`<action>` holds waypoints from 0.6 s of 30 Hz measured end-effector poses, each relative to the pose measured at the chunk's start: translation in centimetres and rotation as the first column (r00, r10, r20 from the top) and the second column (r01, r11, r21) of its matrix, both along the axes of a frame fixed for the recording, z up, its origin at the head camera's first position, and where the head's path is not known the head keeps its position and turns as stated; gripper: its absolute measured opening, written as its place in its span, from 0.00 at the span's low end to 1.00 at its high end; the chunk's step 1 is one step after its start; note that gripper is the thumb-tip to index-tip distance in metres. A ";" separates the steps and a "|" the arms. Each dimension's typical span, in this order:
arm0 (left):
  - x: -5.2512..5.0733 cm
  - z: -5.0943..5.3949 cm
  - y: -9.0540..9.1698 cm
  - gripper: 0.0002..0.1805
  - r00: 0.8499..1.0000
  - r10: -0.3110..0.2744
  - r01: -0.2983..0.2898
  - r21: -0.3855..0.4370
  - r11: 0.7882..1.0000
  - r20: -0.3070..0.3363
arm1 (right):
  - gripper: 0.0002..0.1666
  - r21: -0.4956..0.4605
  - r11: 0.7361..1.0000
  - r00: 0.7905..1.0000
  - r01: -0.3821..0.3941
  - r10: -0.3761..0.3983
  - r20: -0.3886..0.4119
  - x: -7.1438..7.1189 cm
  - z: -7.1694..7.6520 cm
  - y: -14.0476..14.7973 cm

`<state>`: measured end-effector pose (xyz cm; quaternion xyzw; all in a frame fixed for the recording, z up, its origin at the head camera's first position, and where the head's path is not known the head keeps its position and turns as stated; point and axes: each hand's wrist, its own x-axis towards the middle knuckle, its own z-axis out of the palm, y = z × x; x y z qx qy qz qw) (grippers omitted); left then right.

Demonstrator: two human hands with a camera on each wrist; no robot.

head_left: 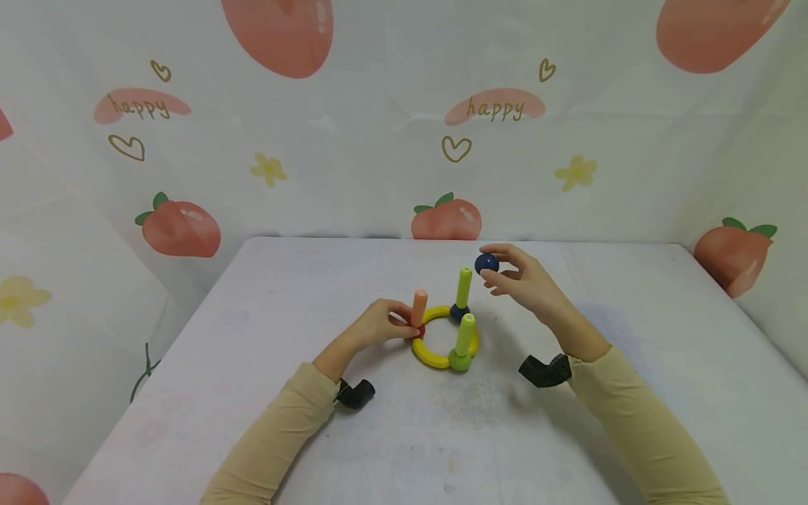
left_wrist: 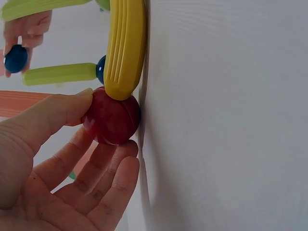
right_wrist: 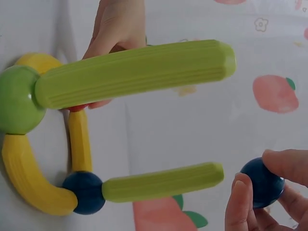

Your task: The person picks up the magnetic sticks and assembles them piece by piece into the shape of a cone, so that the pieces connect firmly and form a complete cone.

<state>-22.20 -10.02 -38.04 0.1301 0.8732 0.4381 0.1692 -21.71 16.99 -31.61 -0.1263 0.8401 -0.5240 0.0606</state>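
Note:
On the table stands a ring of yellow curved rods (head_left: 432, 354) joined by balls. My left hand (head_left: 377, 325) pinches the red ball (left_wrist: 111, 117) at the ring's left side, from which an orange rod (head_left: 419, 307) rises. A green upright rod (head_left: 463, 287) stands on the ring's blue ball (right_wrist: 84, 192) at the far side. Another green rod (right_wrist: 139, 72) rises from the green ball (head_left: 460, 360) at the near side. My right hand (head_left: 522, 282) holds a loose dark blue ball (right_wrist: 263, 183) between thumb and fingers, just apart from the far green rod's top.
A white-covered table (head_left: 265, 280) extends around the ring. Behind it hangs a pale cloth (head_left: 366, 140) printed with peaches, hearts and flowers. A black wrist device (head_left: 546, 370) sits by the right cuff, another black device (head_left: 355, 394) by the left cuff.

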 end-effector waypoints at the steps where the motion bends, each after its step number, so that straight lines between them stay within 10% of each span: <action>1: 0.0 0.0 0.1 0.16 1.000 0.000 0.000 -0.002 1.000 0.003 | 0.29 0.001 1.000 1.000 0.000 0.000 -0.001 0.0 0.0 0.0; 18: 0.2 -0.1 1.1 0.15 0.998 -0.063 0.063 0.035 0.997 0.000 | 0.27 -0.008 0.999 0.999 -0.032 0.032 -0.020 0.2 0.4 -0.5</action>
